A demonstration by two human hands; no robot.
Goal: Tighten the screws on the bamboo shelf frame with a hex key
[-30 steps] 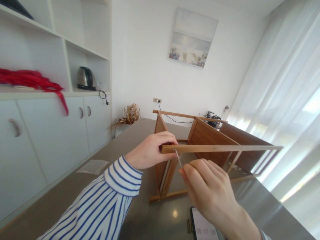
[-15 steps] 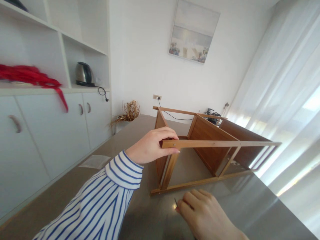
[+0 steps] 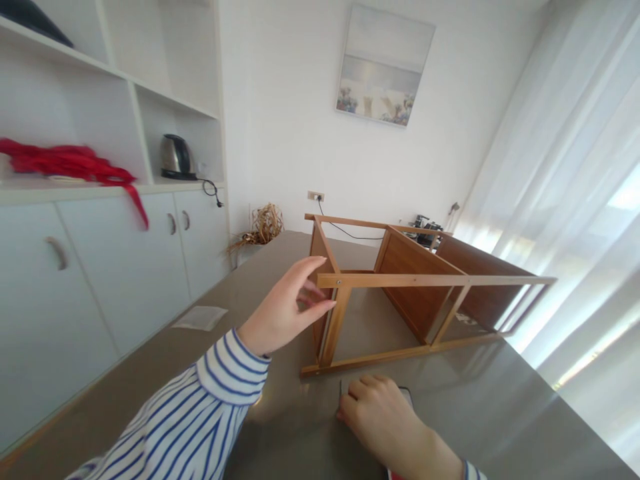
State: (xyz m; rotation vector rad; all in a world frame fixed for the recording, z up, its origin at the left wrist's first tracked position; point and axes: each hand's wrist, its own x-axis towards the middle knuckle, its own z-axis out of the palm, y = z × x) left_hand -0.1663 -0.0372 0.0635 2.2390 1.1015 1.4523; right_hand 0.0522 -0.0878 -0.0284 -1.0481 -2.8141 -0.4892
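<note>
While hands curl, straight-railed wooden frame, thin rod, glossy tabletop

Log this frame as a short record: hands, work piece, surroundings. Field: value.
left hand: open, thumb and fingers parted around the rack's near left end; contact unclear
right hand: low over the table, closed on a thin metal tool, tip pointing up
work piece: wooden rack, lying on its side on the table
fastener: in the upper near rail, close to its left end
on table, left: white sheet
white shelving: kettle, red fabric
wall: framed picture
</note>
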